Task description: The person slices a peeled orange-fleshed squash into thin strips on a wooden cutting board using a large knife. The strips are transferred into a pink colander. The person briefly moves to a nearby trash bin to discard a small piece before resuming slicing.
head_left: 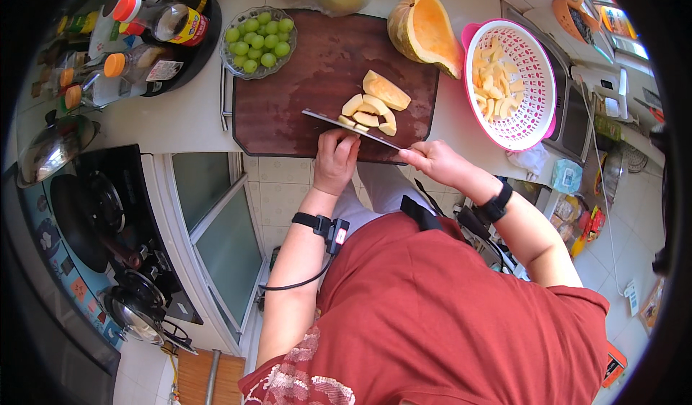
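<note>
My right hand (432, 161) grips the handle of a kitchen knife (352, 129), its blade slanting up to the left over the near part of a dark brown cutting board (288, 109). Fingers curled, my left hand (336, 161) is closed at the board's near edge, right against the blade's near side; what it holds is hidden. Just beyond the blade lie several cut pumpkin pieces (367, 109), pale yellow-orange. A larger pumpkin wedge (387, 90) rests behind them.
A glass bowl of green grapes (259, 42) sits at the board's far left corner. Part of a hollowed pumpkin (425, 30) lies far right, beside a pink-and-white colander (530, 80) holding cut pumpkin. Bottles (162, 23) stand left, above a stove (108, 210).
</note>
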Demonstrator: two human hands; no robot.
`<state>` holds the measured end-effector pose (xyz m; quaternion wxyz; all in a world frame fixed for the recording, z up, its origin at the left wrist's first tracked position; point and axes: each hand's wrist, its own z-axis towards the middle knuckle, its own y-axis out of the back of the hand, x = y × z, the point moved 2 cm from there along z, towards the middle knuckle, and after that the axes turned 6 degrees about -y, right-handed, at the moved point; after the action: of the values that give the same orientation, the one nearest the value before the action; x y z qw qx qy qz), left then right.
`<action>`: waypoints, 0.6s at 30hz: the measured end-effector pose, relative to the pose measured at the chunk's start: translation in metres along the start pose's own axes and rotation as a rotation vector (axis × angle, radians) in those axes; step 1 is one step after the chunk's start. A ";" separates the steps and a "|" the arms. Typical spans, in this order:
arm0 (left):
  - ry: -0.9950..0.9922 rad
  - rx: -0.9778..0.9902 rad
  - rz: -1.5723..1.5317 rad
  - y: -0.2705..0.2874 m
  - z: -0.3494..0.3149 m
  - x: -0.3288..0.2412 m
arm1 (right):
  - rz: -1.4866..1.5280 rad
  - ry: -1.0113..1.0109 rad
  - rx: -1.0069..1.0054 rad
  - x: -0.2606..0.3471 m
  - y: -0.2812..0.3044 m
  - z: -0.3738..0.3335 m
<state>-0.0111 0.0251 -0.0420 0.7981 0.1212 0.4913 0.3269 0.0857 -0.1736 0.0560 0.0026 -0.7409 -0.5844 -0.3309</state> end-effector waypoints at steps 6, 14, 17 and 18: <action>0.022 0.015 -0.032 0.003 0.003 0.007 | 0.042 -0.010 0.016 -0.012 0.015 -0.049; 0.005 0.084 0.044 0.002 -0.006 0.013 | -0.018 -0.090 0.006 -0.003 0.012 -0.079; -0.007 0.093 0.054 0.000 -0.010 0.015 | 0.035 -0.100 0.011 0.002 0.011 -0.081; -0.010 0.093 0.058 -0.001 -0.011 0.016 | 0.015 -0.111 0.013 0.003 0.011 -0.080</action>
<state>-0.0155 0.0333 -0.0589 0.7842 0.1741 0.4984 0.3262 0.0566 -0.2057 0.1246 -0.0226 -0.7626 -0.5800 -0.2854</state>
